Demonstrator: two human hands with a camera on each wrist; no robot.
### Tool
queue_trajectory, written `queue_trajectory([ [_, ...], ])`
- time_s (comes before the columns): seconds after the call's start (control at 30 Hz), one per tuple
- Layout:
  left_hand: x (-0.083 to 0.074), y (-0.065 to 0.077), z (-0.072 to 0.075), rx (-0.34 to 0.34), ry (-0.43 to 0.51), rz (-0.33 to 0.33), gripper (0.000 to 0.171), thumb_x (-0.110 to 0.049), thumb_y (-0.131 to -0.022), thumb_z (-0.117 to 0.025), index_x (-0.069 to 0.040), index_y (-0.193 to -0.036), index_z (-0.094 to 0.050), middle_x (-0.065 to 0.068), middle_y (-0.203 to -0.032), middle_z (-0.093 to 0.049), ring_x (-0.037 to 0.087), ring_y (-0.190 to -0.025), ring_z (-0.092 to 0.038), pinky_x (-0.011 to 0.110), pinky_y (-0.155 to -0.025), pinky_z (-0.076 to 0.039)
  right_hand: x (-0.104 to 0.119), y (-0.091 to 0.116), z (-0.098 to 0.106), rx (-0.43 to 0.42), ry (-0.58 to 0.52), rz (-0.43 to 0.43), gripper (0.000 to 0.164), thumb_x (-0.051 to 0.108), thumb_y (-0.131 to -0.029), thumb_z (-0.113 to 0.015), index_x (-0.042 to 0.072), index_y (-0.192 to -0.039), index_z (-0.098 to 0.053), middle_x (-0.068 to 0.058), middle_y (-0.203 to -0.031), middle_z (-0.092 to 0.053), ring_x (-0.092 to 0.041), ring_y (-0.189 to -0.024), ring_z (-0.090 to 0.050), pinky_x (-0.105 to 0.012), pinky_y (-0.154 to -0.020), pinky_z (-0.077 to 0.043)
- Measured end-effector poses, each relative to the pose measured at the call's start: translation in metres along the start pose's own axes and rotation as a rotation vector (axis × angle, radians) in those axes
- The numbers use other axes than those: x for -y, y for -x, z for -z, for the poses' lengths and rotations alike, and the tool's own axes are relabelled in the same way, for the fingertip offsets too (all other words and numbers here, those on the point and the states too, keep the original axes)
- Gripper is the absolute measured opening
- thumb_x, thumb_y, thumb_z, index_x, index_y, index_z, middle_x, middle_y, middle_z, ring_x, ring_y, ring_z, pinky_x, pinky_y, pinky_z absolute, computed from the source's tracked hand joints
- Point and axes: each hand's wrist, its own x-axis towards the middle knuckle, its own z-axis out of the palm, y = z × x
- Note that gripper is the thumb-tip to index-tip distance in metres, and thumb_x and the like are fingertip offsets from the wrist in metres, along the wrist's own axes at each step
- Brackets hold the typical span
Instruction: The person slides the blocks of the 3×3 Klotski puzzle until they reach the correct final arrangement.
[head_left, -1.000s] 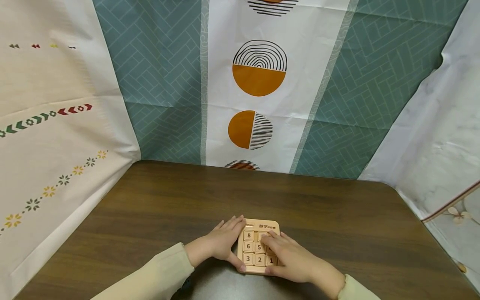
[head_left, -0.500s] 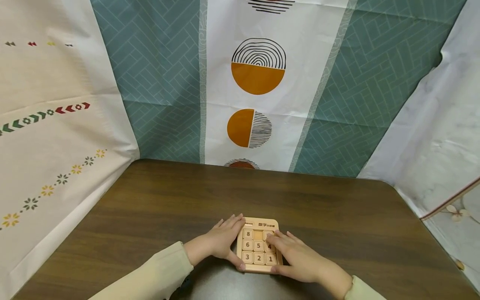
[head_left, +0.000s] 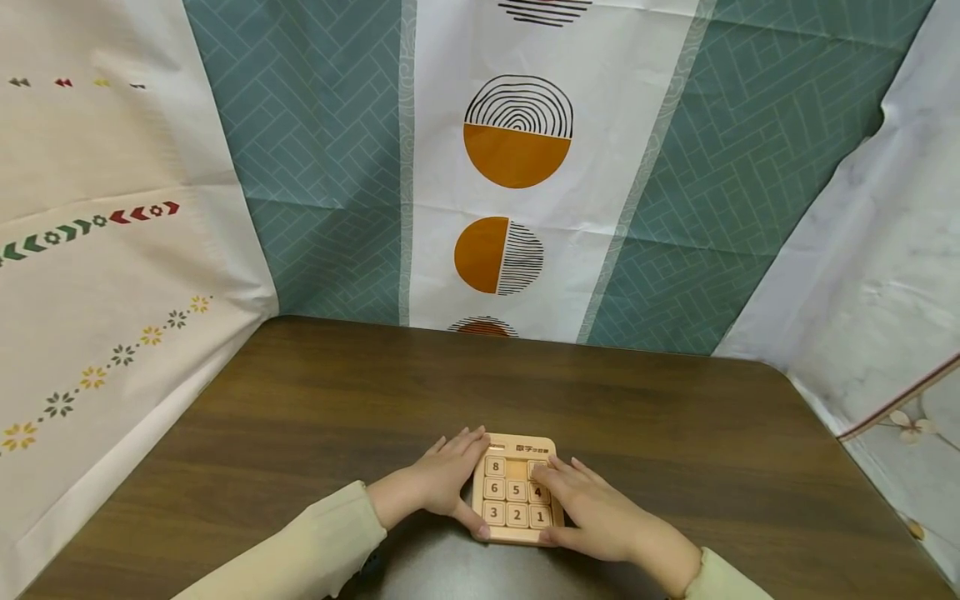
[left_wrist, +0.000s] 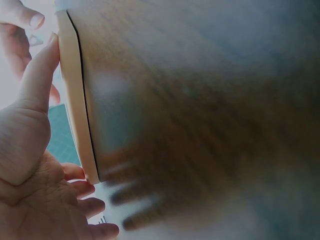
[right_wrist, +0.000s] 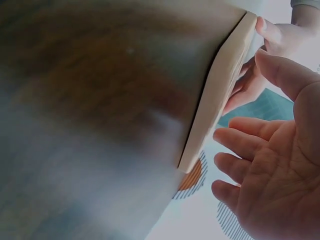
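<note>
A light wooden number slide puzzle (head_left: 507, 537) lies flat on the dark table, with numbered square tiles in rows. In its top row the 8 tile (head_left: 495, 467) sits at the left, a bare slot in the middle. The tile (head_left: 533, 467) at the top right is partly covered by a fingertip. My left hand (head_left: 438, 479) holds the board's left side, thumb at the near corner and fingertips at the far one. My right hand (head_left: 600, 517) rests its index finger on that top right tile, fingers extended; its thumb is by the near right corner.
The brown table (head_left: 360, 392) stretches out around the puzzle. A patterned cloth (head_left: 517, 167) hangs behind its far edge. White fabric (head_left: 150, 167) hangs along the left, and a pale marbled sheet (head_left: 885, 267) along the right.
The tile under my right index finger has slid right from the top middle, baring a slot beside the 8. My right hand shifted slightly right with it; the left stays put.
</note>
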Motion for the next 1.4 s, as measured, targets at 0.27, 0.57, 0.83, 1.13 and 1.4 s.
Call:
queue_trajectory([
  [0.27, 0.002, -0.001, -0.002, -0.004, -0.006, -0.002, 0.122, -0.059, -0.059, -0.082, -0.002, -0.149, -0.023, 0.015, -0.158, -0.017, 0.033, -0.145, -0.017, 0.054, -0.115, -0.019, 0.010, -0.012, 0.001, -0.003, 0.031, 0.037, 0.063, 0.034, -0.087, -0.065, 0.000, -0.137, -0.045, -0.011, -0.141, -0.050, -0.033, -0.137, -0.036, -0.051, -0.112, -0.027],
  [0.57, 0.002, -0.003, -0.002, 0.008, -0.004, -0.006, 0.123, -0.061, -0.060, -0.081, -0.003, -0.150, -0.022, 0.014, -0.159, -0.016, 0.032, -0.146, -0.016, 0.055, -0.115, -0.018, 0.020, -0.026, -0.002, 0.034, 0.008, 0.049, 0.065, 0.038, -0.088, -0.065, 0.005, -0.140, -0.044, -0.008, -0.143, -0.048, -0.031, -0.139, -0.034, -0.052, -0.111, -0.028],
  [0.83, 0.003, -0.003, -0.002, 0.009, 0.002, -0.008, 0.122, -0.061, -0.060, -0.080, -0.003, -0.150, -0.021, 0.014, -0.159, -0.015, 0.033, -0.146, -0.015, 0.056, -0.115, -0.017, 0.023, -0.032, -0.010, 0.040, 0.038, 0.075, 0.066, 0.041, -0.089, -0.062, 0.005, -0.140, -0.043, -0.010, -0.146, -0.045, -0.031, -0.140, -0.032, -0.050, -0.113, -0.027],
  [1.13, 0.003, -0.002, -0.002, 0.005, 0.000, -0.004, 0.122, -0.061, -0.060, -0.081, -0.002, -0.150, -0.022, 0.014, -0.159, -0.016, 0.032, -0.146, -0.016, 0.055, -0.115, -0.018, 0.025, -0.034, -0.011, 0.073, 0.034, 0.067, 0.068, 0.042, -0.090, -0.061, 0.005, -0.143, -0.040, -0.010, -0.147, -0.043, -0.029, -0.141, -0.031, -0.049, -0.114, -0.025],
  [1.4, 0.002, -0.002, -0.001, 0.016, 0.017, 0.004, 0.122, -0.061, -0.060, -0.080, -0.003, -0.150, -0.021, 0.013, -0.159, -0.015, 0.032, -0.146, -0.015, 0.055, -0.115, -0.016, 0.020, -0.030, -0.011, 0.059, 0.039, 0.063, 0.067, 0.041, -0.089, -0.062, 0.005, -0.142, -0.042, -0.010, -0.147, -0.044, -0.028, -0.141, -0.032, -0.049, -0.114, -0.025],
])
